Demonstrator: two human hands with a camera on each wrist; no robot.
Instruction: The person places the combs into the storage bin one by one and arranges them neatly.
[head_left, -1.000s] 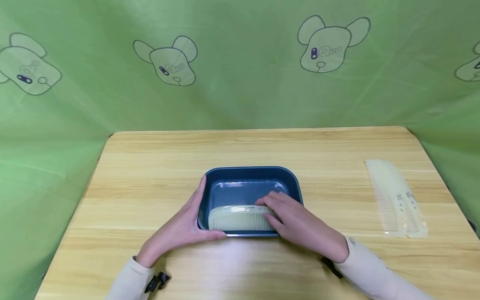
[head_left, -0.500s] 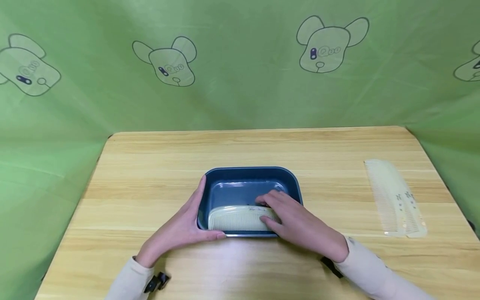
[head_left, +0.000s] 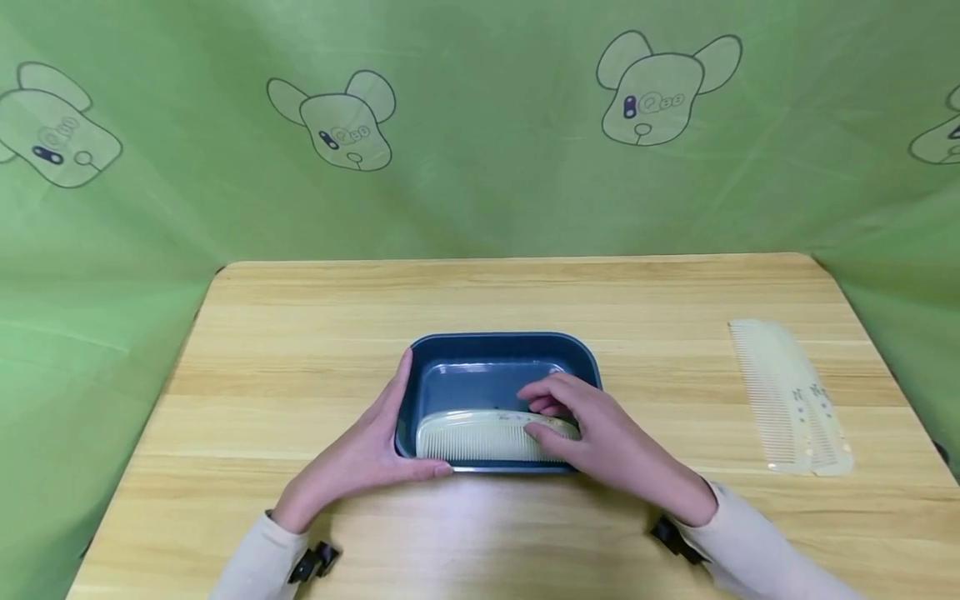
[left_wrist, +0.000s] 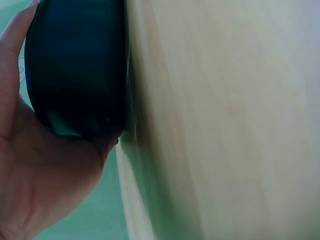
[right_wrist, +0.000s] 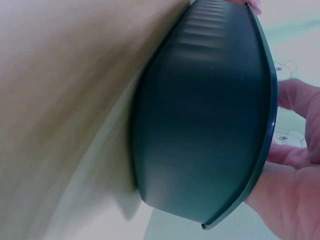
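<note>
A dark blue rectangular tray [head_left: 468,387] stands on the table. Inside it, along the front wall, lies a pale cream comb [head_left: 476,437] with its teeth toward me. My left hand [head_left: 367,437] braces the tray's left end, fingers straight along the side and thumb along the front rim. In the left wrist view this hand [left_wrist: 47,175] presses round the tray's end [left_wrist: 80,70]. Over the comb's right part is my right hand [head_left: 588,425], its fingers loosely bent beyond the comb's back and the thumb over the teeth. The right wrist view shows the tray's outer wall [right_wrist: 200,115] hiding the comb.
Overlapping pale combs [head_left: 791,400] with small printed marks lie at the right of the wooden table [head_left: 315,325]. A green cloth [head_left: 480,192] with mouse-like drawings hangs behind and at the sides.
My right hand has shifted right and its fingers have come off the comb's back, uncovering more of the comb's right end. The left hand and the tray stay in place.
</note>
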